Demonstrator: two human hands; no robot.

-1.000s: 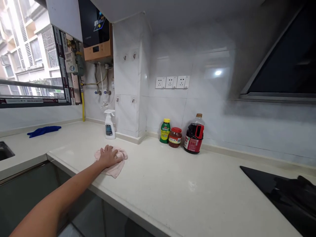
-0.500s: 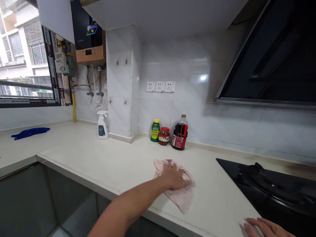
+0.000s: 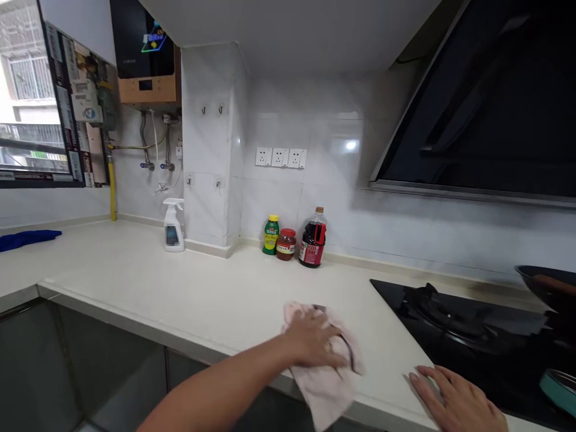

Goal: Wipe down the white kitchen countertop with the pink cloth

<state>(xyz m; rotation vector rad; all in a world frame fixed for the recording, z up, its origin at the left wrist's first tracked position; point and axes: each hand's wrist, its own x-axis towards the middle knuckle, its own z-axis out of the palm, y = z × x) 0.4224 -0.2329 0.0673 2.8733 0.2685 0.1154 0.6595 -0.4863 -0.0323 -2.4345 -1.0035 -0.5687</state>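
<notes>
"Where is the pink cloth (image 3: 324, 389)?"

"On the pale counter (image 3: 202, 300), at its front edge, with one corner hanging down over it. It lies rumpled, to the left of the black stove (image 3: 495, 367) and apart from it."

"And the two hands?"

"The left hand (image 3: 311, 341) is on top of the cloth, palm down, its fingers spread wide over the fabric rather than curled round it; it's slightly blurred. The right hand (image 3: 463, 397) rests palm down at the counter's edge, just beside the stove, fingers stretched out and loose."

"What stands at the back?"

"From my left: a white spray bottle (image 3: 173, 227) beside a tiled pillar (image 3: 206, 150). Then, close together, a green bottle (image 3: 270, 237) with a yellow cap, a red-lidded jar (image 3: 285, 245) and a dark bottle (image 3: 312, 243) with a red handle."

"Further out?"

"A blue cloth (image 3: 29, 239), far left on the counter, and a dark pan (image 3: 542, 283), back right at the stove."
</notes>
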